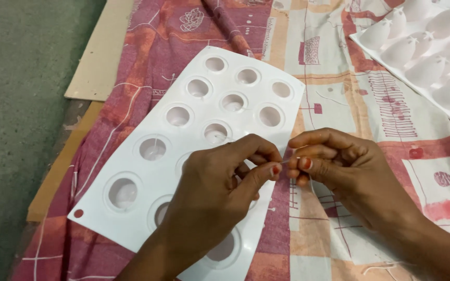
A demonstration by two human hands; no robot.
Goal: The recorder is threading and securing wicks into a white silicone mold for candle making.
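From the head view I see a flat, smooth white plastic mould tray with round wells [147, 171] lying across the middle and lower left of the frame. Its long axis runs diagonally, from the lower left up toward the upper centre. The wells sit in rows, glossy, and several hold pale waxy fill with a thin wick standing in them.

My left hand [220, 182] hovers over the lower right part of that tray, fingers curled in, thumb and forefinger pinched on a thin white thread [284, 162]. My right hand [339, 161] is just beside it, right of centre, also closed to a pinch on the same thread. The thread spans the small gap between the two pinches, roughly level; a faint strand seems to hang below the right hand, though it is too fine for me to be sure.

Under everything is a soft printed cloth in pink, orange and cream patches [339, 93]. In the upper right corner lies a second white moulded sheet with raised teardrop shapes [428, 47]. A flat tan cardboard sheet [100, 57] lies at the upper left.
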